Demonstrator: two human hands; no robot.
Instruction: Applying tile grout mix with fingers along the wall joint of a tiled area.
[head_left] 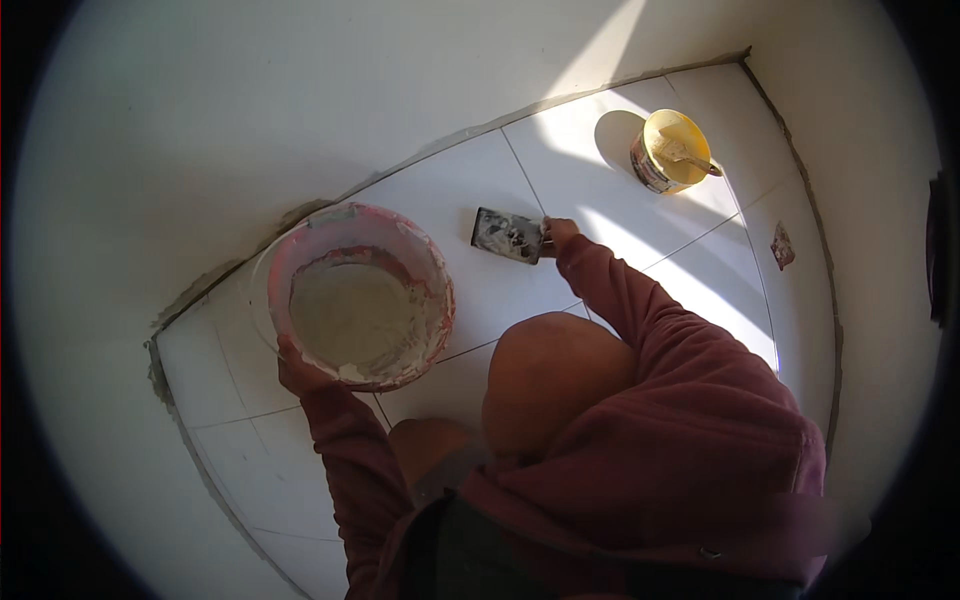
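My left hand grips the lower-left side of a pink bucket, which is smeared with pale paste and holds a grayish-cream mixture. My right hand is closed on the handle of a flat trowel, whose plate is smudged with white and dark material. The trowel is low over the white floor tiles, right of the bucket; I cannot tell if it touches them.
A yellow tub with a putty knife inside stands at the back right. A small scrap lies by the right wall. White walls border the tiled floor; my bent knees are beneath me.
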